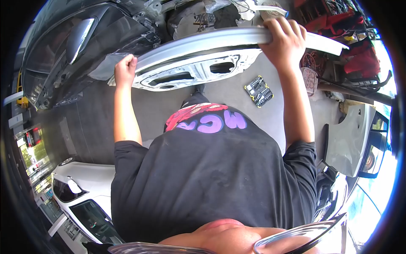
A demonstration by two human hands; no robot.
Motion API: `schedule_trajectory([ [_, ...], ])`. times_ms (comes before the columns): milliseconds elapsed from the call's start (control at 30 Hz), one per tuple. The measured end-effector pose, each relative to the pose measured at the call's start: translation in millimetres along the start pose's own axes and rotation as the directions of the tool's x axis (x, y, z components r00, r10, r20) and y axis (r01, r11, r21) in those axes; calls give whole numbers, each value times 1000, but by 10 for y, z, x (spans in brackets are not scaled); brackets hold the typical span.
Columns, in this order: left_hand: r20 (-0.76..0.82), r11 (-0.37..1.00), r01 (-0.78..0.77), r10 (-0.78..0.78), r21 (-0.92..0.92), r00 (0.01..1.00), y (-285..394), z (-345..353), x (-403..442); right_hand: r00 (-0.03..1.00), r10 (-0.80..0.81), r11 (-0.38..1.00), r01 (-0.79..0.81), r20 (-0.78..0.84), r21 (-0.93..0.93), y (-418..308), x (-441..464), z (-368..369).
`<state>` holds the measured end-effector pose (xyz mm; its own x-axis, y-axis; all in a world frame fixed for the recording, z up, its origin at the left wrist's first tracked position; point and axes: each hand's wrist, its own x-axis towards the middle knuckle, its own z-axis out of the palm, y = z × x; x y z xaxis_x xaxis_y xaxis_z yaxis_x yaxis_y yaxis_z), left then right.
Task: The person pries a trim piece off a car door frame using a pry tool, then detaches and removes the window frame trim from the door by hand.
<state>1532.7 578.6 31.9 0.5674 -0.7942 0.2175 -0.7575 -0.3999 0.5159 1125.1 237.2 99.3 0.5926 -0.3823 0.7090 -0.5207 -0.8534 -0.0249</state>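
Observation:
A white car body panel (203,40) spans the upper middle of the head view, held up in front of me. Its inner side (201,76) faces me and shows a pressed frame with dark cut-out openings; I cannot tell exactly which panel it is. My left hand (125,70) is closed on the left end. Over the long upper edge toward the right, the fingers of my right hand (285,40) are wrapped. Thin clear plastic sheeting (108,67) hangs just beyond my left hand.
A dark car (55,51) with its side mirror (82,40) stands to the left. On the floor lies an open socket set (259,91). Red equipment (359,59) crowds the upper right, above a detached car door (349,139). A white car (89,178) is at lower left.

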Motion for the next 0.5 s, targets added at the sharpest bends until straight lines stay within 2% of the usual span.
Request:
schedule_trajectory([
  [67, -95, 997, -77, 77, 0, 993, 84, 36, -209, 998, -2, 1000, 2, -66, -3, -65, -163, -126],
  [200, -226, 986, -166, 165, 14, 960, 181, 105, -461, 997, 7, 999, -3, -73, 52, -149, -352, -349],
  [500, -233, 986, -166, 160, -5, 959, 231, 125, -594, 999, 8, 998, -5, -46, 57, -104, -419, -339],
])
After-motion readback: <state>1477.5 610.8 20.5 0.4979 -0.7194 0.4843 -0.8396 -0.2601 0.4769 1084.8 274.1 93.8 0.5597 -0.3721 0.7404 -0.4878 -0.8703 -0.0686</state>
